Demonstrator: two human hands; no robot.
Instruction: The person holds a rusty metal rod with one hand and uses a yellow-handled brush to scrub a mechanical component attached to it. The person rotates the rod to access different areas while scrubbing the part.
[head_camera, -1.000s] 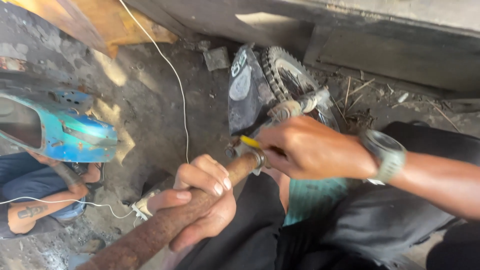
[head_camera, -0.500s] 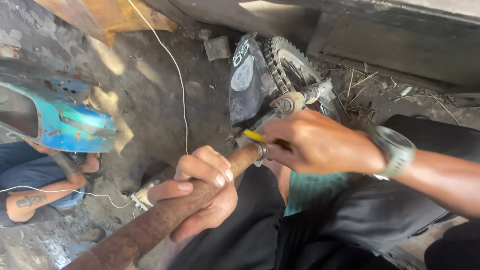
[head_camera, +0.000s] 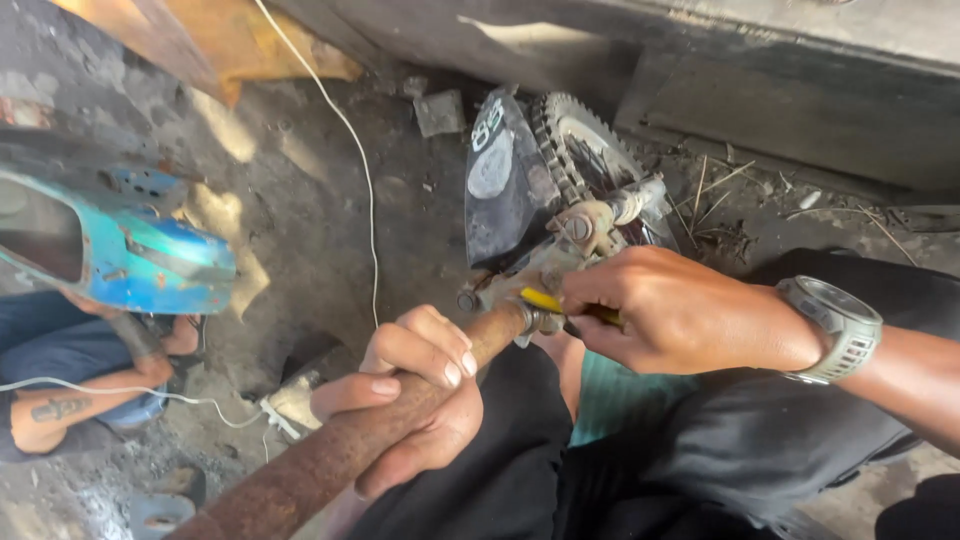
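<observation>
The rusty pipe (head_camera: 330, 455) is running diagonally from lower left up to the metal fitting (head_camera: 528, 318) below the small wheel (head_camera: 585, 160). The left hand (head_camera: 415, 395) is clenching the pipe's middle; the right hand (head_camera: 690, 310), nearer the fitting, is gripping a yellow-handled tool (head_camera: 560, 305) pressed against it.

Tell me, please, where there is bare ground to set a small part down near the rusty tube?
Bare ground lies between the blue panel and the black mudguard, split by a white cable. It is crowded around the left hand, the right hand and the sprocket wheel.
</observation>
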